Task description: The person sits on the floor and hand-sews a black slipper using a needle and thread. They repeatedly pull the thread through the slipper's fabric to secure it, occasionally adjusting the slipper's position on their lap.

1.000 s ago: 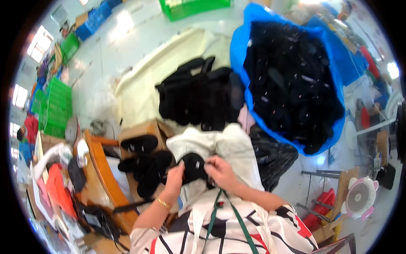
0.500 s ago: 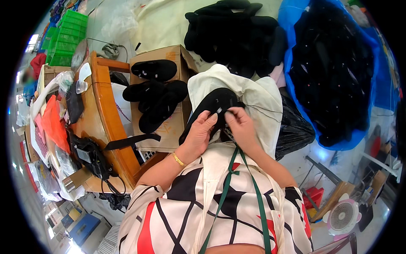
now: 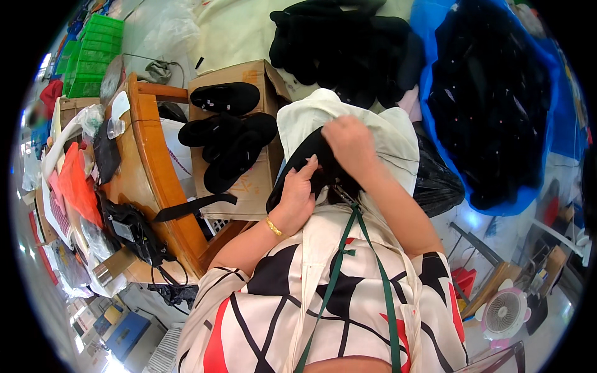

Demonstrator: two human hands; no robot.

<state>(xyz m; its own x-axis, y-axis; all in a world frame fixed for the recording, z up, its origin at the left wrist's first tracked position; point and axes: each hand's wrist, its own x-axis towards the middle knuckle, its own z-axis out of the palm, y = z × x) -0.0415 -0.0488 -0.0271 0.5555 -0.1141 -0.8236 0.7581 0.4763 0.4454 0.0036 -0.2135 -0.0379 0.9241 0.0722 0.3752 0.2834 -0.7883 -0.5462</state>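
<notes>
Only partly visible behind the right hand [image 3: 350, 144], a black slipper [image 3: 304, 153].

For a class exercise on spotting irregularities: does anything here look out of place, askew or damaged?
Mildly untidy: several black shoes on the cardboard box overlap at different angles, and a black strip juts past the wooden table edge. No spill shows.

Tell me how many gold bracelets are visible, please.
1: a gold bracelet circles the wrist of the left hand, which holds a black shoe. None shows on the right wrist.
</notes>
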